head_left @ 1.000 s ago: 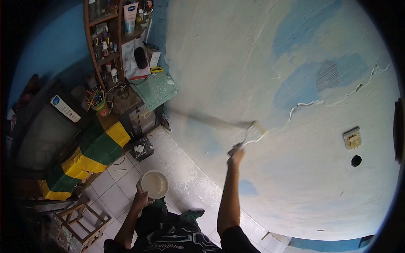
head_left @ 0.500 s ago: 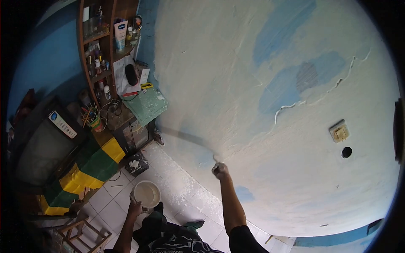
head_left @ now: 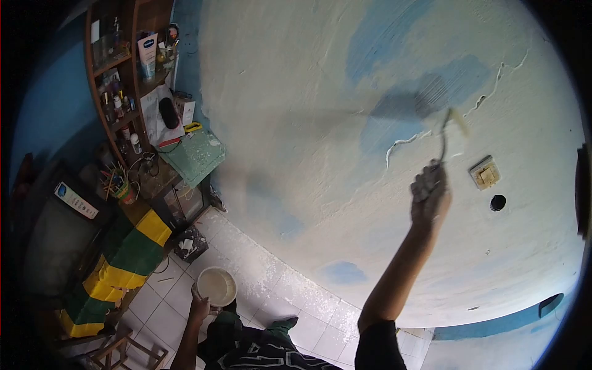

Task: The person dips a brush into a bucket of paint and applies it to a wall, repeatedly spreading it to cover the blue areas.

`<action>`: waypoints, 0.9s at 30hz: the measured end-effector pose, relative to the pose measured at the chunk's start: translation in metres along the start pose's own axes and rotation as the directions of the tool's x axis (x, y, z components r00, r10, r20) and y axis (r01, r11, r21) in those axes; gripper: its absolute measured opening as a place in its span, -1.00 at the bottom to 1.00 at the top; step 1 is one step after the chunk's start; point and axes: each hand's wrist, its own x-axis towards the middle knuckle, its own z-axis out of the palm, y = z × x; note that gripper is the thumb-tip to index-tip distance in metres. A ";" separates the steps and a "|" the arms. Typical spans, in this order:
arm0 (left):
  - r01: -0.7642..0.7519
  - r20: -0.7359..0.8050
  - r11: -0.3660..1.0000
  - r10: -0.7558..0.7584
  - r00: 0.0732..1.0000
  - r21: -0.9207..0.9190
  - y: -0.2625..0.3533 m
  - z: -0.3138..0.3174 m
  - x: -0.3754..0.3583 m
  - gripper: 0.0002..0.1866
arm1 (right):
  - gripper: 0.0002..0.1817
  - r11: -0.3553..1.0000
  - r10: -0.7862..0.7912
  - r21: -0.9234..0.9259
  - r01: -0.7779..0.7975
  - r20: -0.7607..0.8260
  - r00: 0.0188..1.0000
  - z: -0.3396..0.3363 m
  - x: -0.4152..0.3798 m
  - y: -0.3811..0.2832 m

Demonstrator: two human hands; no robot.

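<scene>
Right hand (head_left: pixel 431 192): up in front of the wall, clamped with curled fingers round the handle of the roller, no gap showing.
Roller (head_left: pixel 444 132): in the right hand, just beside the crack and up from the light switch. Pretty blurry at the head, so can't tell if touching the wall or just off it.
Left hand (head_left: pixel 198 306): down low, clamped on the side of the bucket.
Bucket (head_left: pixel 234 279): held over the floor near the feet, with pale liquid (head_left: pixel 214 287) inside. Can't tell how deep.
Wall (head_left: pixel 277 92): mostly whitish, with blue patches (head_left: pixel 344 272) showing through here and there.
Crack (head_left: pixel 411 140): white-edged and jagged, running up past the roller.
Light switch (head_left: pixel 485 173): grubby, right above a dark round hole (head_left: pixel 497 203).
Floor (head_left: pixel 308 313): tiled, splattered white along the wall.
Step in hand: looks like rolling pale coating over the blue, around the crack, I'd guess about mid-stroke.
Next move: probably calls for light, even pressure over that rough edge, steering clear of the switch, and keeping the bucket level meanwhile.
</scene>
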 end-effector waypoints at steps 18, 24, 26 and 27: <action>0.029 -0.058 0.998 -0.032 0.998 -0.053 -0.013 -0.020 0.007 -0.29 | -0.71 0.595 0.754 -0.155 -0.788 -0.232 0.615 -0.169 -0.128 0.374; 0.035 -0.048 0.986 -0.044 0.998 -0.161 -0.022 -0.044 0.013 -0.32 | -0.70 0.886 0.462 -0.096 -0.454 0.259 0.848 -0.163 -0.080 0.331; 0.068 -0.060 0.981 -0.080 0.995 -0.181 -0.023 -0.049 0.013 -0.32 | -0.74 0.850 0.486 0.079 -0.521 0.265 0.833 -0.135 -0.035 0.286; 0.073 -0.079 0.984 -0.086 0.993 -0.165 -0.017 -0.049 0.011 -0.33 | -0.76 0.748 0.596 0.216 -0.627 0.196 0.778 -0.110 -0.023 0.245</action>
